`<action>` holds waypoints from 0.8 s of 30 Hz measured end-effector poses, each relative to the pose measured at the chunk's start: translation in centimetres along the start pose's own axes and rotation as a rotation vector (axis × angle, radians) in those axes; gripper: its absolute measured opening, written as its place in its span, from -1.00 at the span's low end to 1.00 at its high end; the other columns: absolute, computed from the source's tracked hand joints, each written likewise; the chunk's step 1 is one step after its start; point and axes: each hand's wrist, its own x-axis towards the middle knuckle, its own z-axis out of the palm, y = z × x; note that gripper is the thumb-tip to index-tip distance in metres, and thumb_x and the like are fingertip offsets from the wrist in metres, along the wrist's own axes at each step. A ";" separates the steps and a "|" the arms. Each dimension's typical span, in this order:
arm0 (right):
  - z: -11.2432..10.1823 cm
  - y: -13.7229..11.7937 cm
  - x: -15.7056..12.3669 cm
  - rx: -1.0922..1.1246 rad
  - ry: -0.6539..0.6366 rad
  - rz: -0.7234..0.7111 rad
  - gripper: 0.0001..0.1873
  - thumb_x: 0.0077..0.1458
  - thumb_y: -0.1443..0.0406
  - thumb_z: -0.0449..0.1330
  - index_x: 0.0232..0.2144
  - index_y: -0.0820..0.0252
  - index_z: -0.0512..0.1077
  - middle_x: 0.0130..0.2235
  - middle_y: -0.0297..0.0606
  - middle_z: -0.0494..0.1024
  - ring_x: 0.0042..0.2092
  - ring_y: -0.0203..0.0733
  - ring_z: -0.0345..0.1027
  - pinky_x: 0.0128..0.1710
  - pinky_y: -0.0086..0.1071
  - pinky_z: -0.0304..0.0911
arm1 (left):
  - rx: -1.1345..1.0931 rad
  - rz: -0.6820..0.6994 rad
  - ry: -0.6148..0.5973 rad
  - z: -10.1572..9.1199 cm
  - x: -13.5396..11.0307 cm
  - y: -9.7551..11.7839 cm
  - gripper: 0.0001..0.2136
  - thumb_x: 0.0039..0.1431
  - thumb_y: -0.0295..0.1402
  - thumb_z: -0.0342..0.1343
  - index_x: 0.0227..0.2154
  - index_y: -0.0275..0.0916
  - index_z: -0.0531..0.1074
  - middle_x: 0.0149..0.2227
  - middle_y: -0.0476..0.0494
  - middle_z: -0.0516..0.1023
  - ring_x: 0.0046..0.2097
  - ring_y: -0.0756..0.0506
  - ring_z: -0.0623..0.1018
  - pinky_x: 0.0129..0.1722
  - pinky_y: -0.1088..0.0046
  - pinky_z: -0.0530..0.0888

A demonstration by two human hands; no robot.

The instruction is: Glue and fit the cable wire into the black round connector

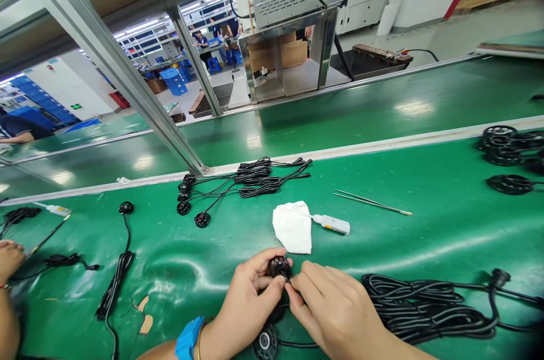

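Nearest the camera, head view: I log the left hand (pixel 246 303) curled around a round black part (pixel 279 265), gripping it from the left. The right hand (pixel 335 309) pinches its lower right edge with the fingertips. The part sits between both hands, just over the green tabletop (pixel 403 235). A cable bundle (pixel 425 306) lies to the right.

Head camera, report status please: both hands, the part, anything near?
Left hand holds round black part. Right hand pinches its edge. White cloth and small white bottle just beyond, apart; cable bundle at right.
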 end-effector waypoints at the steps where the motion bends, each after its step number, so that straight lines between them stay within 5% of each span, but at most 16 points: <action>1: 0.0 0.0 0.0 -0.014 -0.002 0.003 -0.69 0.32 0.41 -0.01 -0.48 0.15 0.31 -0.50 -0.33 0.32 -0.47 -0.20 0.15 -0.38 -0.30 -0.06 | 0.019 0.010 -0.003 0.0 -0.1 0.0 -0.61 0.23 -0.36 0.17 0.12 -0.19 0.46 -0.07 -0.22 0.66 -0.05 -0.18 0.63 0.05 0.32 0.49; 7: -0.1 0.1 0.4 -0.062 -0.004 0.016 -0.66 0.33 0.43 -0.04 -0.51 0.14 0.28 -0.52 -0.35 0.30 -0.49 -0.22 0.16 -0.39 -0.31 -0.05 | 0.075 0.066 0.008 -0.1 -0.5 -0.3 -0.56 0.28 -0.21 0.14 0.20 -0.14 0.41 -0.16 -0.18 0.69 -0.08 -0.22 0.63 0.12 0.20 0.46; 24: -0.2 0.9 0.7 0.146 -0.064 0.150 -0.65 0.40 0.30 -0.03 -0.46 0.16 0.32 -0.50 -0.41 0.34 -0.56 -0.35 0.17 -0.46 -0.39 0.02 | -0.182 0.050 0.003 -0.4 0.4 0.2 -0.62 0.15 -0.30 0.31 0.04 -0.19 0.55 0.00 -0.26 0.66 0.06 -0.26 0.60 0.07 0.21 0.52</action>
